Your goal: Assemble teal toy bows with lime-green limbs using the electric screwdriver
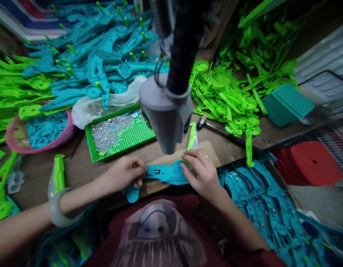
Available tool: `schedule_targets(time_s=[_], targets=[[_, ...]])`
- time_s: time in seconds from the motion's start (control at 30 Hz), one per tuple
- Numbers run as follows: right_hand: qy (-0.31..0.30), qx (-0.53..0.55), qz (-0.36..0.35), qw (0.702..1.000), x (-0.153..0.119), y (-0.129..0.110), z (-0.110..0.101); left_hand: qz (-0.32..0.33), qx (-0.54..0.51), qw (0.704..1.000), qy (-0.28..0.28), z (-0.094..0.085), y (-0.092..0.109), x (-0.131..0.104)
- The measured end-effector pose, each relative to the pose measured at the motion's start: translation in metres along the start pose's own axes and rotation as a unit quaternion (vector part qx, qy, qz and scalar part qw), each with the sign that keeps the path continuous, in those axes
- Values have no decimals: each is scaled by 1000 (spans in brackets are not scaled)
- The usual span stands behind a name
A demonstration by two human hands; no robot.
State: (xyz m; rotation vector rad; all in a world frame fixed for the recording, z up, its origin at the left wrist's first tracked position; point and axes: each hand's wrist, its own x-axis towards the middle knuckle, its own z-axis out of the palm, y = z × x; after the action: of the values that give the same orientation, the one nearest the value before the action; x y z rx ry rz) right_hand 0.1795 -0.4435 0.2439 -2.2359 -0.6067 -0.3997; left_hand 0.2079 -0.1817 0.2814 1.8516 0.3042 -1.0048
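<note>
A long blue plastic part [167, 173] lies across a cardboard piece [213, 154] at the table's front edge. My left hand [129, 172] has its fingers pinched at the part's left end, beside a small metal piece [157, 172] set in it. At the right end my right hand [201, 172] holds something small and green [188, 164] between thumb and fingers, against the blue part. Its exact shape is mostly hidden by the fingers. Just above the blue part hangs a grey machine head [167, 115].
A green tray [132, 139] of small metal pieces and a pink basket [60, 137] of blue pieces stand at the left. Piles of blue parts [110, 40] and green parts [224, 92] lie behind. A hammer [216, 128] rests right of the machine; a red stool [313, 163] stands farther right.
</note>
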Motion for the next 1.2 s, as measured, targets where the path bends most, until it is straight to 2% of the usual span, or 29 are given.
schedule_targets(time_s=[0.4, 0.77, 1.0, 1.2], targets=[[-12, -13, 10, 1000, -6, 8, 5, -101, -141, 982, 71, 31, 10, -6], [-31, -3, 11, 999, -9, 10, 8, -107, -162, 976, 101, 40, 20, -11], [-35, -8, 8, 999, -11, 12, 10, -58, -143, 979, 133, 44, 6, -15], [-39, -14, 11, 999, -10, 12, 10, -44, -124, 984, 123, 43, 0, -15]])
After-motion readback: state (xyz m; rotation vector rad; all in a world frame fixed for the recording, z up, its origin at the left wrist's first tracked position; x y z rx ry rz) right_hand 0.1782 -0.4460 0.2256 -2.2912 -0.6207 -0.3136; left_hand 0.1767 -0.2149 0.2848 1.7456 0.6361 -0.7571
